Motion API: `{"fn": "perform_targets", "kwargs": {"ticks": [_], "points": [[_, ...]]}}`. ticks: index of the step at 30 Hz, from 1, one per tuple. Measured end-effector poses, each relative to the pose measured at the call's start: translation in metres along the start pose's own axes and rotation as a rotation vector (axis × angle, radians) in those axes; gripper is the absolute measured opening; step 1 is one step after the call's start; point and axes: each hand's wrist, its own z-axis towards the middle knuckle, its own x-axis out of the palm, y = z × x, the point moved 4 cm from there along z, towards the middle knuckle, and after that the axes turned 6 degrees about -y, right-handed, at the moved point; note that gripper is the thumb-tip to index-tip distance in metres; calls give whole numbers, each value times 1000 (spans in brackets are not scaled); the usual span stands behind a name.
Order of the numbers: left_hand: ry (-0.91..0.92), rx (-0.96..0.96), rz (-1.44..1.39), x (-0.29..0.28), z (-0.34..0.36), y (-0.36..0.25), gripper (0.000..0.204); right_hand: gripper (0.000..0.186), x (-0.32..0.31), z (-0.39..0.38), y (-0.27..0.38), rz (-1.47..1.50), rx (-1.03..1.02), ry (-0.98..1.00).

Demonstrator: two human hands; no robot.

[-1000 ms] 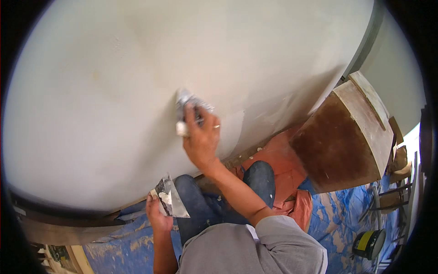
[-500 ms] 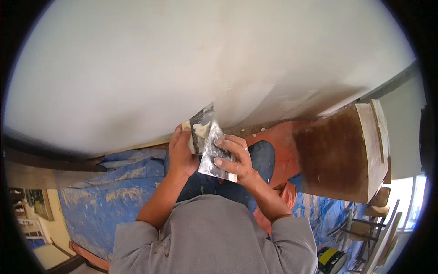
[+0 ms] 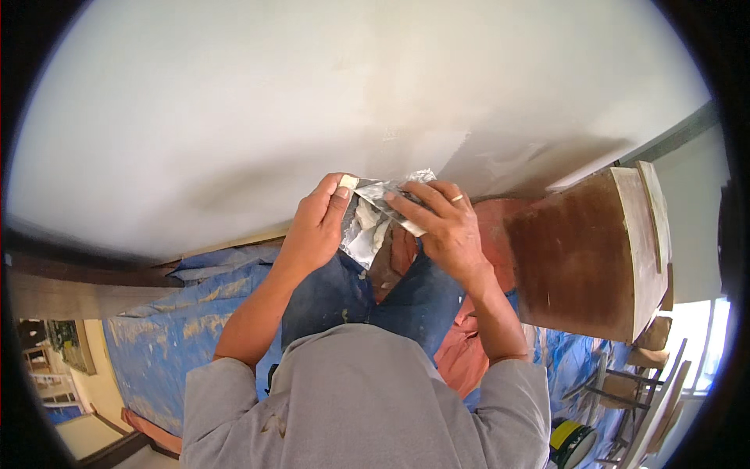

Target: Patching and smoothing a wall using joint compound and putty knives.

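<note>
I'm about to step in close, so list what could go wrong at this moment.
1. White filler sits heaped on the putty knife in the left hand; tilted, it could drop onto the jeans.
2. The right hand draws a second blade across it near bare fingers, which might get nicked.
3. Stray paste may mark the white wall.

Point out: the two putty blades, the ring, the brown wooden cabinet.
putty blades point(image 3: 367, 227), head view, putty-smeared metal face.
ring point(image 3: 457, 198), head view, band on right-hand finger.
brown wooden cabinet point(image 3: 574, 250), head view, brown side panel.
</note>
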Motion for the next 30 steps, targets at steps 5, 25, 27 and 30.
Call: {"fn": "perform_targets", "kwargs": {"ticks": [5, 25, 27, 30], "points": [[-25, 154, 191, 17, 20, -35, 25, 55, -2, -15, -1, -38, 42, -76], [-1005, 1007, 805, -115, 68, -33, 47, 27, 55, -126, -160, 1341, 1062, -781], [-754, 968, -255, -158, 74, -37, 31, 26, 35, -151, -222, 934, 1211, -823], [-1079, 1363, 895, -237, 70, -32, 36, 27, 8, -177, -333, 463, 947, -1062]]}}
